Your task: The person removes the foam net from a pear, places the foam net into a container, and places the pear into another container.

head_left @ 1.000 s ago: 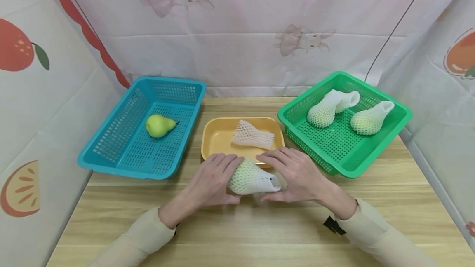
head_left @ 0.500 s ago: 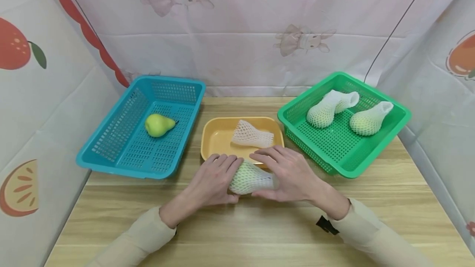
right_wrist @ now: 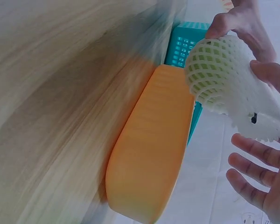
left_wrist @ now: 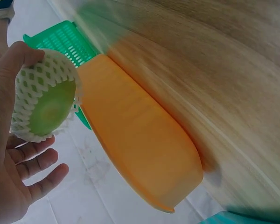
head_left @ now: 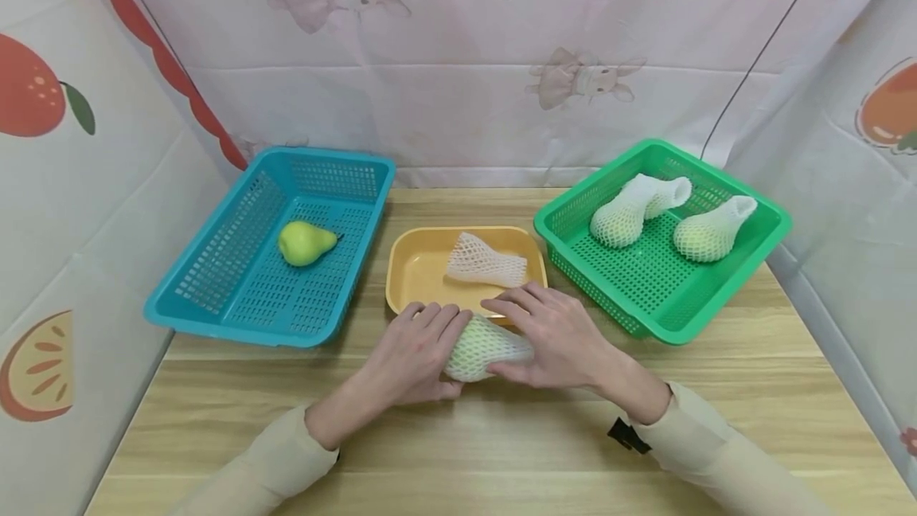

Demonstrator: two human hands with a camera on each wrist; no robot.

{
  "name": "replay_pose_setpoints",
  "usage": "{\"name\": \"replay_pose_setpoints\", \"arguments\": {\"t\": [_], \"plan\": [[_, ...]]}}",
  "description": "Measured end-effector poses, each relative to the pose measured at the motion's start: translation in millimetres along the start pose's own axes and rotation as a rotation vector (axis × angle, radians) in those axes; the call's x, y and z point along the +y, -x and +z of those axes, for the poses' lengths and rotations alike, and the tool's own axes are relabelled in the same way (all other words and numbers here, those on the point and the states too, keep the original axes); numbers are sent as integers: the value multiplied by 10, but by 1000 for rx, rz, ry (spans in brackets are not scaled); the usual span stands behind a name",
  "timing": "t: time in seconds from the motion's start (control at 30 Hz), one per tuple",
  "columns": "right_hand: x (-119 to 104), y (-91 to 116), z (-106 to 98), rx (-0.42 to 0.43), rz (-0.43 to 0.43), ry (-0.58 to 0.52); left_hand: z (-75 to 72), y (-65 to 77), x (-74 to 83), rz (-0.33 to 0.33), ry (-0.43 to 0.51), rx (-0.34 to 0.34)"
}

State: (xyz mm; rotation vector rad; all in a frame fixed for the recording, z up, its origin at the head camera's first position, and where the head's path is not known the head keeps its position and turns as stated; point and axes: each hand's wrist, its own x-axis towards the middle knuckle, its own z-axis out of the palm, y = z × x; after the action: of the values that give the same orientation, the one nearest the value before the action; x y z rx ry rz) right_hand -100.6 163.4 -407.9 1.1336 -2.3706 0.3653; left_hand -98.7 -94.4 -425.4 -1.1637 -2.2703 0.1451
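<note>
A green pear (left_wrist: pixel 53 109) sits inside a white foam net (head_left: pixel 481 350) above the table's near middle. My left hand (head_left: pixel 418 350) holds it round its fat end. In the left wrist view the pear's bottom shows bare through the net's wide opening. At the narrow end, my right hand (head_left: pixel 555 341) grips the net between thumb and fingers, its thumb (right_wrist: pixel 267 72) pressed on the foam. A small dark spot, perhaps the stem, shows there in the right wrist view. One flat foam net (head_left: pixel 487 261) lies in the yellow tray (head_left: pixel 415 249) just beyond the hands.
A blue basket (head_left: pixel 358 261) at the left contains one bare pear (head_left: pixel 306 244). The green basket (head_left: pixel 641 293) at the right holds several pears in foam nets (head_left: pixel 705 233). Patterned cloth walls (head_left: pixel 458 126) enclose the wooden table (head_left: pixel 458 460) at the back and sides.
My right hand has shifted left, farther over the net's narrow end, so that its opening is now covered in the head view. My left hand has stayed on the pear with little movement.
</note>
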Motion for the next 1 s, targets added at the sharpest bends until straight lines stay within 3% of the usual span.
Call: {"name": "replay_pose_setpoints", "arguments": {"t": [0.2, 0.7, 1.0], "plan": [[11, 24, 24, -16, 6, -5, -12, 16, -20, 11, 19, 35], [-12, 47, 69, -39, -8, -9, 5, -6, -49, 101, 17, 210], [-28, 40, 104, -33, -8, -6, -12, -36, -39, 126, -28, 220]]}}
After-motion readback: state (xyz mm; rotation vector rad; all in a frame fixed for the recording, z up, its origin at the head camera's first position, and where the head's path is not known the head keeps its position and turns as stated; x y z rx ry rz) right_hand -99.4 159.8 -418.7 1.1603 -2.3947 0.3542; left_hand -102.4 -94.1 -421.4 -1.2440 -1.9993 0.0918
